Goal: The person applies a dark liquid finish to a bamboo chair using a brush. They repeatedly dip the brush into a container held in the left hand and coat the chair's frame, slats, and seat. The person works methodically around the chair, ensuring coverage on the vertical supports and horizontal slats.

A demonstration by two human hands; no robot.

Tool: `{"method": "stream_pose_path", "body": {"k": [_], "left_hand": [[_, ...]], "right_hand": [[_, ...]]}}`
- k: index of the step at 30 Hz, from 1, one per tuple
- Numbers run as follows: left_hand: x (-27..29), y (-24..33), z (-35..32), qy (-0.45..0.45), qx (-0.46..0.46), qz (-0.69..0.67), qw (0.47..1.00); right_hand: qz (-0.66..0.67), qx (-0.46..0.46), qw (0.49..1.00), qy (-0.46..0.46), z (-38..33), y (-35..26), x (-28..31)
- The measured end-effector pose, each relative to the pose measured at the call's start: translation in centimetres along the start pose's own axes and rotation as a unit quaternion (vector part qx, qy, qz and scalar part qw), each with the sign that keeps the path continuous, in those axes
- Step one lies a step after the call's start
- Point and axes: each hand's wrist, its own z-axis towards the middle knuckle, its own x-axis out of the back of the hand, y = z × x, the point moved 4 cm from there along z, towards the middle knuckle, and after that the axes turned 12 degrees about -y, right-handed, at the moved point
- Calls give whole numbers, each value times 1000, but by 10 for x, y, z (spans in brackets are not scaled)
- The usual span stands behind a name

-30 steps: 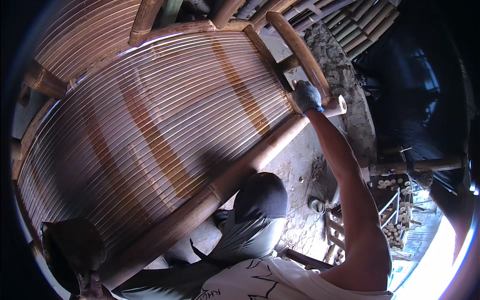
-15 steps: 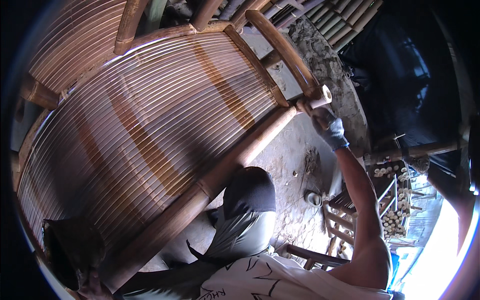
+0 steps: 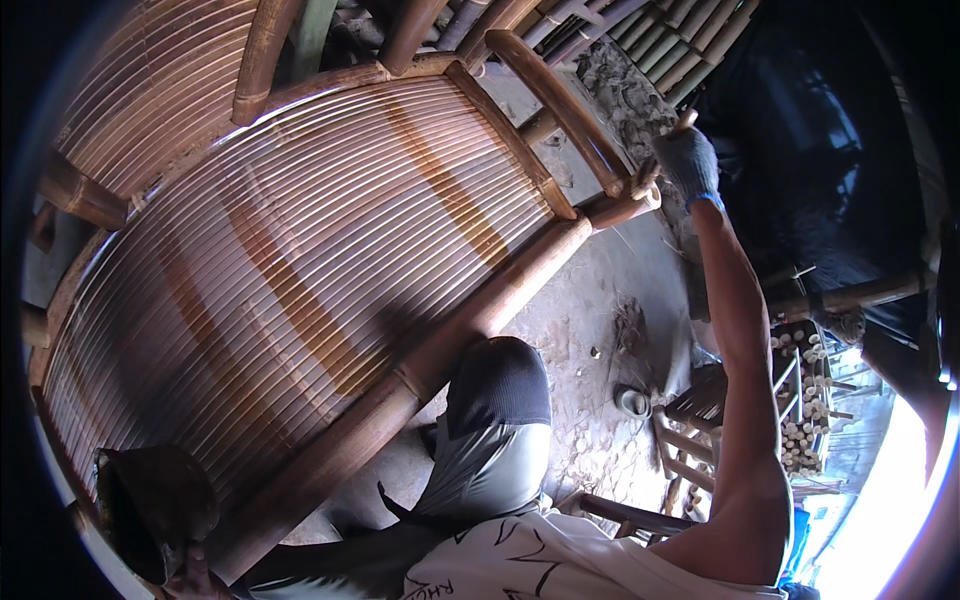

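Note:
A bamboo bench (image 3: 330,250) with a slatted seat fills the left and middle of the view. My right hand (image 3: 688,165), in a grey knit glove, is closed around what looks like a short brush (image 3: 687,120). Its pale handle end sticks up out of the fist. The tan lower part meets the bench's corner, where the armrest (image 3: 560,110) comes down to the front rail (image 3: 500,290). My left hand (image 3: 188,578), at the lower left edge, grips a dark open-mouthed container (image 3: 165,500) above the seat's near end. The container's contents are too dark to see.
My bent knee (image 3: 500,385) touches the front rail. Beyond the bench corner hangs dark plastic sheeting (image 3: 800,160). To the right are stacked bamboo pieces (image 3: 805,440) and a small bamboo frame (image 3: 685,445). A round object (image 3: 632,402) lies on the floor.
My right hand has risen and moved away from the front rail's end, up toward the armrest's foot, still gripping the brush. My left hand and the container have shifted only slightly.

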Motion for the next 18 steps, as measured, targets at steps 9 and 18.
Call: {"method": "stream_pose_path", "body": {"k": [9, 18], "left_hand": [[-4, 13, 7, -2, -7, 2, 1000], [-21, 46, 17, -9, 5, -21, 1000]], "right_hand": [[-78, 370, 925, -33, -161, 65, -108], [223, 289, 931, -24, -154, 102, -188]]}}
